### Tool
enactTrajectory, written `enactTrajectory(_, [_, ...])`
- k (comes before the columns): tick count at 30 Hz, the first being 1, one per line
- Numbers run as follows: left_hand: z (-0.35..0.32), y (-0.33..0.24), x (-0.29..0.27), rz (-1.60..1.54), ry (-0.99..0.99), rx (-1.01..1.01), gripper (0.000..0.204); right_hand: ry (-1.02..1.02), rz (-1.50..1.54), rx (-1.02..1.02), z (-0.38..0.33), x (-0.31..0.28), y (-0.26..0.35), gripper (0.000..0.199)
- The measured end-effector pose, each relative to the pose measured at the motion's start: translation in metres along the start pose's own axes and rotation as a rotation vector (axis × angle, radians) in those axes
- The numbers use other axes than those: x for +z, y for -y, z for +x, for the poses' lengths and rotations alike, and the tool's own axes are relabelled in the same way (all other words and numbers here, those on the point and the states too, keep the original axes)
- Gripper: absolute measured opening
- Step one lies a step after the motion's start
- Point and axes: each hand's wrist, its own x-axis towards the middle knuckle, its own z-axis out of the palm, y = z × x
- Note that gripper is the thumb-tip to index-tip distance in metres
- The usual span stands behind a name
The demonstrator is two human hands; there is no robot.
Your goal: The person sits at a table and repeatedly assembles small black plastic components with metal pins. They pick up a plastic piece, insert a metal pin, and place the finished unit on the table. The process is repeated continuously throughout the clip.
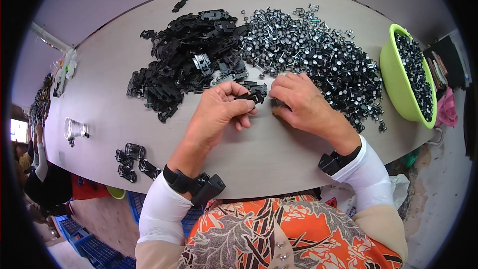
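Note:
My left hand (216,107) pinches a black plastic toy car chassis (255,97) between thumb and fingers, over the middle of the table. Close on its right, my right hand (303,102) is closed with its fingertips together; what they hold, if anything, is hidden. Beyond my left hand rises a heap of black chassis pieces (174,55). A wide heap of small wheels on metal axles (298,40) spreads behind my right hand and along its outer side. Several chassis with wheels on them (130,162) lie near the front edge, left of my left forearm.
A lime-green tub (398,84) full of wheels stands at the table's right edge. A clear cup (74,128) is on the left side of the pale table (239,167). Further left, another person (44,174) works by a pile of small parts. Blue crates (94,249) stand on the floor.

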Motion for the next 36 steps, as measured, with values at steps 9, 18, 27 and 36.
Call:
enactTrajectory(9, [0.001, 0.007, 0.005, -0.09, 0.15, -0.128, 0.012, -0.267, 0.173, -0.225, 0.005, -0.008, 0.024, 0.05])
enactTrajectory(18, [-0.006, 0.007, 0.014, -0.286, 0.198, -0.192, 0.016, -0.315, 0.287, -0.248, -0.01, -0.006, 0.022, 0.047])
enactTrajectory(27, [-0.011, 0.019, 0.025, -0.238, 0.217, -0.173, 0.021, -0.218, 0.352, -0.143, -0.024, -0.002, 0.03, 0.049])
enactTrajectory(36, [0.0, 0.009, 0.005, -0.159, 0.046, -0.064, 0.018, -0.138, 0.209, 0.058, -0.037, -0.027, -0.006, 0.028])
